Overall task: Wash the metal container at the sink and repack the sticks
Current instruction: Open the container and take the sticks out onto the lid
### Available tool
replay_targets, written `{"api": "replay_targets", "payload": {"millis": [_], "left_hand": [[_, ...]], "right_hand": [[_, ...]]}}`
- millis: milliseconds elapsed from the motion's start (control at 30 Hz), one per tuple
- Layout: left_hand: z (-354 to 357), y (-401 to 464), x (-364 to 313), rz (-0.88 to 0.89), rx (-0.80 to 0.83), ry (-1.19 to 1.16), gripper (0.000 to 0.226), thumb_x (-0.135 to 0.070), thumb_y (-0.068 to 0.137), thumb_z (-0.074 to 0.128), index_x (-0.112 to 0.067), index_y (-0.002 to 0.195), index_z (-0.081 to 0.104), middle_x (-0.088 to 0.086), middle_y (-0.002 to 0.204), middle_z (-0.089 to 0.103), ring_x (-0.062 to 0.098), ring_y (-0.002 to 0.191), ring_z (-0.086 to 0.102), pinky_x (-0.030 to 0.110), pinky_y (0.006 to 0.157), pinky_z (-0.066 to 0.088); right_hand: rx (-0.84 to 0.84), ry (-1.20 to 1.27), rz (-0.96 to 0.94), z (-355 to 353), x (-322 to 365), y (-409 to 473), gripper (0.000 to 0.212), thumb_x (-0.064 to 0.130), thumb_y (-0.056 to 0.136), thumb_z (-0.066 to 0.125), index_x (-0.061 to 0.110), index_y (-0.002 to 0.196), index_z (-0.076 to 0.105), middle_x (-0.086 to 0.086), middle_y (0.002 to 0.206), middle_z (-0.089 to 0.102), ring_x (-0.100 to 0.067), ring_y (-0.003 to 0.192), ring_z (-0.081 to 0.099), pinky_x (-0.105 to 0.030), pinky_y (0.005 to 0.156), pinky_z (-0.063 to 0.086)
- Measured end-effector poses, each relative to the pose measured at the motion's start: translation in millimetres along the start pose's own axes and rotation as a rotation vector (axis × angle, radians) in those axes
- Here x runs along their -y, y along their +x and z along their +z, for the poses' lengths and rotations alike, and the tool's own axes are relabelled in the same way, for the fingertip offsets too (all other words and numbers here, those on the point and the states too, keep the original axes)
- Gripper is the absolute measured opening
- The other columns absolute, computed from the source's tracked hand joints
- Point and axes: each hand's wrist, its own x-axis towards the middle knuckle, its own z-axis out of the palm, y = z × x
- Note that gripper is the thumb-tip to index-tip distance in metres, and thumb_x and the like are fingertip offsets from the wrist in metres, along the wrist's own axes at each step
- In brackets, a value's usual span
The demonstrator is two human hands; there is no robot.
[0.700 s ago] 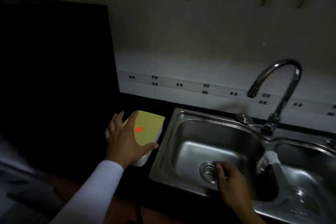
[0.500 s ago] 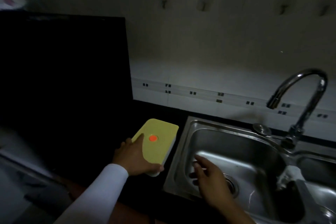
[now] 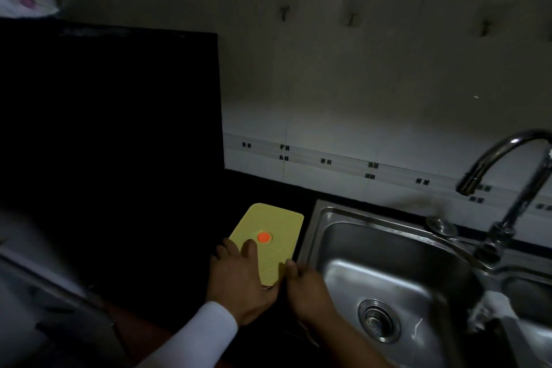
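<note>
A flat rectangular container with a yellow-green ridged lid and an orange round dot at its middle [image 3: 268, 243] is lying on the dark table [image 3: 167, 251], just beside the left rim of the stainless steel sink [image 3: 397, 275]; its lower body is barely showing in the dim light, so its material cannot be told. The left hand [image 3: 239, 284], coming out of a white sleeve [image 3: 197, 334], is resting on the near left part of the lid, its fingers lying fairly straight across the top and its thumb reaching toward the near edge; the grip is loose and flat rather than curled round the box. The right hand [image 3: 304, 287] is touching the container's near right corner with one fingertip; the rest of its fingers are in shadow, so how far that grip is closed cannot be told. A curved chrome tap [image 3: 507, 164] is arching over the right of the basin; a round metal drain strainer [image 3: 379, 320] is sitting in the basin floor; a white tiled wall with small dark squares [image 3: 328, 164] is running behind.
</note>
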Motion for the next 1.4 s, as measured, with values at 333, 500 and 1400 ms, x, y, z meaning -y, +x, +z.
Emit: {"api": "replay_targets", "payload": {"millis": [333,500,1400], "left_hand": [[-10.0,10.7,19.0,0.109,-0.14,-0.07,0.122,-0.095,0.071,-0.011,-0.02,0.148,0.049,0.021,0.118,0.069,0.039,0.101,0.069,0.039,0.078,0.055],[-25.5,18.3,54.5,0.057,-0.372,-0.316,0.08,-0.075,0.097,0.012,-0.024,0.109,0.072,0.012,0.082,0.08,0.039,0.077,0.077,0.039,0.061,0.057],[26.5,41.5,114.7,-0.604,-0.006,-0.334,0.072,-0.047,0.083,0.082,-0.004,0.134,0.054,0.026,0.132,0.05,0.051,0.115,0.062,0.055,0.088,0.058]], "right_hand": [[-0.064,-0.231,-0.021,5.7,-5.8,2.8,0.039,0.033,0.103,0.048,0.021,0.07,0.065,-0.005,0.081,0.076,-0.021,0.085,0.074,-0.023,0.062,0.043],[-0.066,-0.219,-0.032,2.9,-5.4,-0.9,0.045,0.032,0.104,0.048,0.022,0.062,0.06,0.002,0.074,0.07,-0.017,0.081,0.073,-0.024,0.068,0.045],[-0.041,-0.079,-0.027,-2.7,-9.2,-4.2,0.045,0.038,0.102,0.054,0.014,0.065,0.066,0.008,0.049,0.063,0.005,0.046,0.059,-0.011,0.05,0.041]]}}
